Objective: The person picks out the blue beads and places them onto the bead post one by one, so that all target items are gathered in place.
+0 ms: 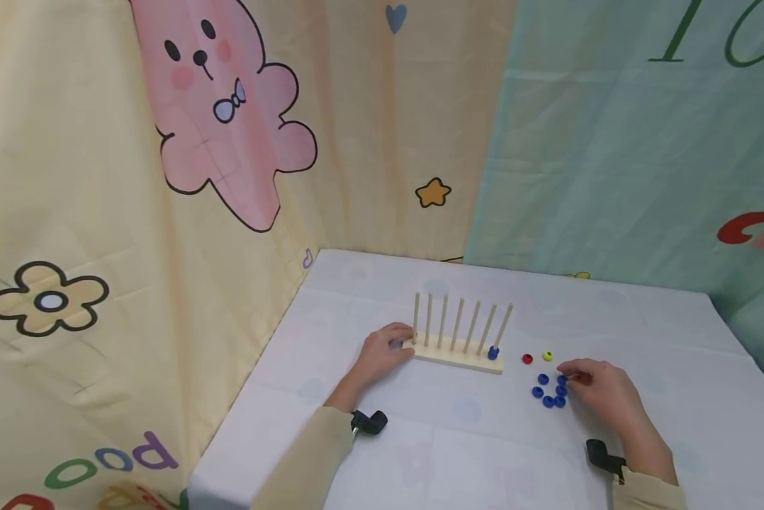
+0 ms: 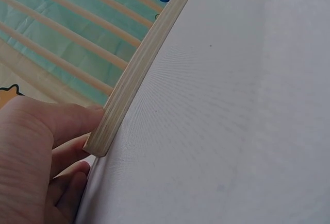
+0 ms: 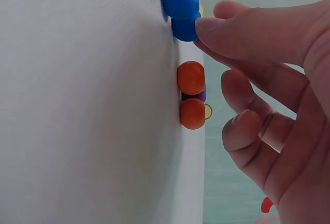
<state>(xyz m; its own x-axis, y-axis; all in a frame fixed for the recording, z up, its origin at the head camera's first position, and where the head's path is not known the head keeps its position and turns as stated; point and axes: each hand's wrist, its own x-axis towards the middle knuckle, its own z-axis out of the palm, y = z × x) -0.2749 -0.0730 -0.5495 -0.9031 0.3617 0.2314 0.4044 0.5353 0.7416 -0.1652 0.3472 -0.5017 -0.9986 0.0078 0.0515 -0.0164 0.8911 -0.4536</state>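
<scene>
1. Rack (image 1: 452, 353) of pale wood is standing on the far half of the white surface (image 1: 420, 425), seven upright pegs (image 1: 460, 322) rising in a row from its base.
2. Left hand (image 1: 380, 352) is gripping the rack's left end; in the left wrist view the thumb is pressing the near edge, with fingers lying behind.
3. Two blue beads (image 1: 493, 353) are sitting stacked low on the rightmost peg.
4. Right hand (image 1: 602, 391) is working well apart from the left, right of the rack. Thumb and forefinger are pinching a blue bead (image 3: 185, 29), which is appearing to rest on the surface; the other fingers are curling loosely.
5. Five loose blue beads (image 1: 548, 401) are lying just left of that bead and nearer, forming a rough ring with it.
6. Red bead (image 1: 527, 359) and yellow bead (image 1: 548, 356) are lying farther off, between rack and right hand.
7. Two orange beads (image 3: 191, 78) and a purple piece, partly hidden, are showing in the right wrist view.
8. Printed curtains (image 1: 382, 127) are hanging beyond, cream left, green right.
</scene>
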